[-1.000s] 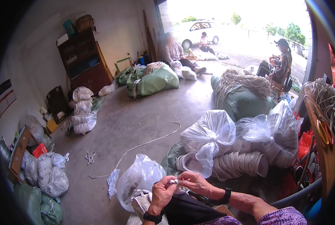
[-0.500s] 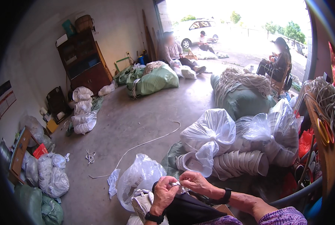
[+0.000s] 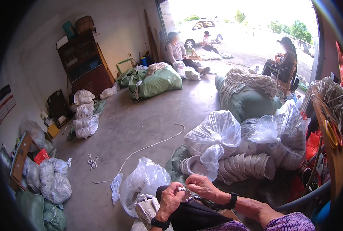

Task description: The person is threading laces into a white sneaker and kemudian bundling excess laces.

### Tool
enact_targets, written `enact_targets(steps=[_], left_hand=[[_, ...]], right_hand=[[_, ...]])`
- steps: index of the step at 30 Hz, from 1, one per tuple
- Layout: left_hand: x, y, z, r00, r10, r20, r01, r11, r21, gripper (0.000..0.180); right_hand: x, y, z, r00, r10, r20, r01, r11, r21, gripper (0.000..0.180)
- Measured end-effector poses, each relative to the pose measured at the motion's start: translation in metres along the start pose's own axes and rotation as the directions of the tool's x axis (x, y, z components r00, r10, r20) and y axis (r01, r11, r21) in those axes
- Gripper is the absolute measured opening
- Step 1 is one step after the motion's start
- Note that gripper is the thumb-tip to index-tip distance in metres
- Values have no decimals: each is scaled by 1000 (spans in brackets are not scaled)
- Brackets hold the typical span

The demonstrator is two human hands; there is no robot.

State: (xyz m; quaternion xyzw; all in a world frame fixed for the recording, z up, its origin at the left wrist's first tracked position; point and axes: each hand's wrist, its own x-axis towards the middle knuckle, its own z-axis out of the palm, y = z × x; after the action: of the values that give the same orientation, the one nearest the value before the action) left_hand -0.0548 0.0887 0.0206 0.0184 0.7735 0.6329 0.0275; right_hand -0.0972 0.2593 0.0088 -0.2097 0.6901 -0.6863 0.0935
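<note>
In front of my lap, my left hand (image 3: pixel 170 200) is closed, pinching a small white looped piece (image 3: pixel 187 195) between thumb and fingers. Just to its right, my right hand (image 3: pixel 204 189) is closed too, its fingertips pinched together close to that piece. What the right fingertips hold is too small to make out. Below the hands lies dark cloth (image 3: pixel 192 215) over my lap. A pale ribbed woven item (image 3: pixel 146 208) sits left of my left wrist, beside an open clear plastic bag (image 3: pixel 148 177) with pale woven pieces inside.
Stacked woven baskets (image 3: pixel 246 167) and tied clear bags (image 3: pixel 213 133) lie ahead right. Behind them stands a green sack (image 3: pixel 248 106) topped with rope coils. A loose cord (image 3: pixel 152 144) crosses the floor. Scissors (image 3: pixel 330 134) hang by the wooden board at right. Several people sit near the doorway.
My hands have drawn slightly apart, with the right one rising a little. The white piece now shows more clearly as a loop between them.
</note>
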Motion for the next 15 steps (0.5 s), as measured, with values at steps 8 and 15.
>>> enact_targets(steps=[8,15], left_hand=[[-2,-1,4,1000,-4,20,7,987,-162,18],[-5,6,4,996,-7,86,26,976,-216,18]], right_hand=[[-4,3,-1,999,44,-13,-45,998,-45,13],[-4,4,-1,998,64,14,-64,998,-7,13]])
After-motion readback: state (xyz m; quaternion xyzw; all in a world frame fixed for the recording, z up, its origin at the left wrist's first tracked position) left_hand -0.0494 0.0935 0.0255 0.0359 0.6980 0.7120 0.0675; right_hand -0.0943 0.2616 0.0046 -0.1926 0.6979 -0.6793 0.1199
